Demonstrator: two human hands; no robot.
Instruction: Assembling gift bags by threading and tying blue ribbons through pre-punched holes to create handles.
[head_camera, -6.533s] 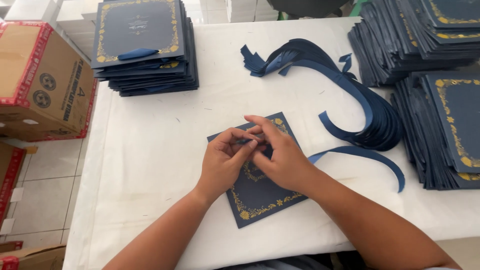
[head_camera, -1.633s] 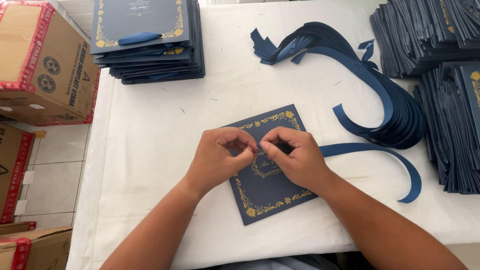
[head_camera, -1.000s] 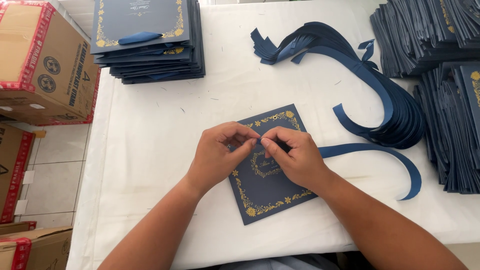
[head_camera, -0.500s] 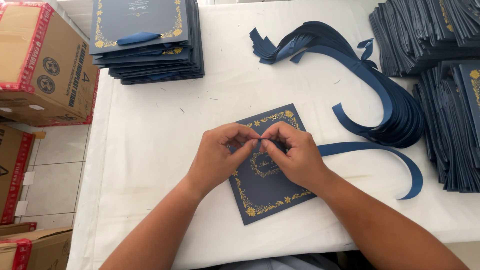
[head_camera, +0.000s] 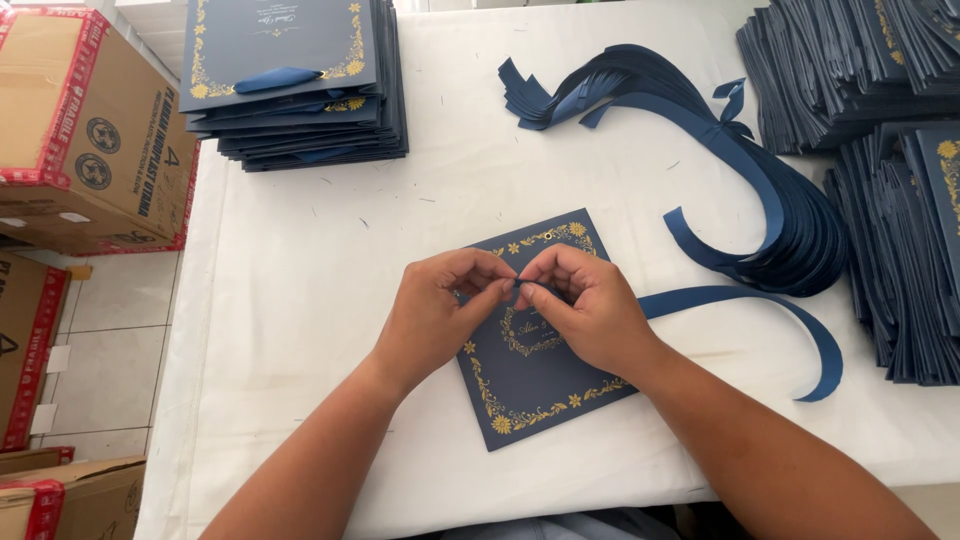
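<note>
At the centre of the white table (head_camera: 330, 300), a navy card with gold floral border (head_camera: 535, 370) lies tilted, and both hands meet just above its middle. The left hand (head_camera: 440, 315) and right hand (head_camera: 585, 310) each pinch with thumb and forefinger on the end of a navy ribbon (head_camera: 740, 305), fingertips touching over a small eyelet hole near the card's upper edge. The ribbon's free length trails off toward 3 o'clock and curls down to the table.

At 1 o'clock sits a bundle of cut ribbons (head_camera: 700, 150), fanned in a long curve. At 11 o'clock stands a stack of finished cards (head_camera: 290, 80), the top one with a ribbon bow. More piled dark cards (head_camera: 880, 130) fill 2 to 3 o'clock, and cardboard boxes (head_camera: 90, 130) rest on the floor at 9 to 10 o'clock.

The work in hand looks like feeding or knotting the ribbon at the card. It probably goes best with the ribbon kept flat and untwisted, the end pinched close to its tip, and the card left lying still so the gold print is not creased.
</note>
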